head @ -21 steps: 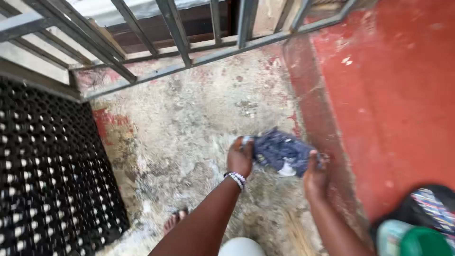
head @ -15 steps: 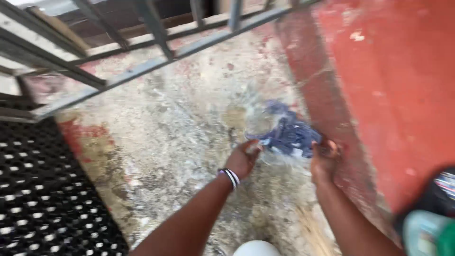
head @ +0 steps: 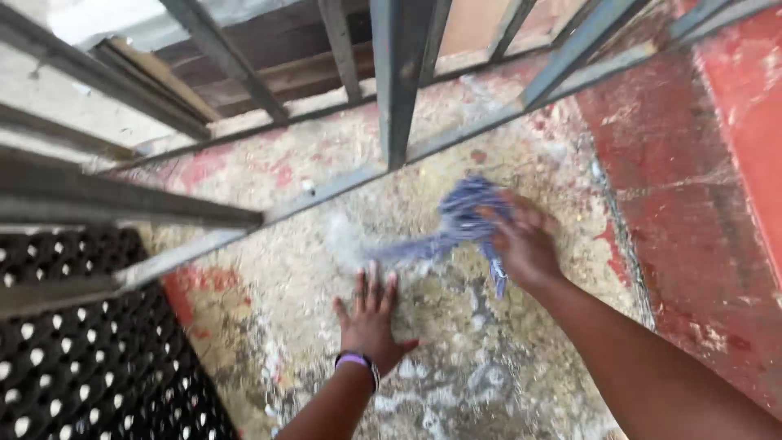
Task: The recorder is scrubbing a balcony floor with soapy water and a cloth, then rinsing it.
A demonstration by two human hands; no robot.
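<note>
- We see our right hand [head: 521, 240] closed around a blue cloth [head: 460, 220]; the fingers are pressed together on the bunched part of it, and the picture is blurred there.
- The blue cloth is above the worn concrete floor [head: 456, 358], just in front of the grey metal gate [head: 391, 81]; one thin end of it stretches to the left and another short end hangs under the hand. We cannot tell if the cloth touches the floor.
- Our left hand [head: 368, 322] holds nothing. Its fingers are spread and point away from us, and the palm faces down, on the floor or just above it; we cannot tell which.
- A purple and white bracelet [head: 356, 361] sits on the left wrist.
- The left hand is near the thin end of the cloth but apart from it.
- The floor is grey with patches of old red paint, and it looks wet and soapy near the hands.
- A black rubber mat [head: 90, 375] with many holes lies at the left, well apart from the cloth.
- A red painted wall [head: 717, 179] rises at the right side.
</note>
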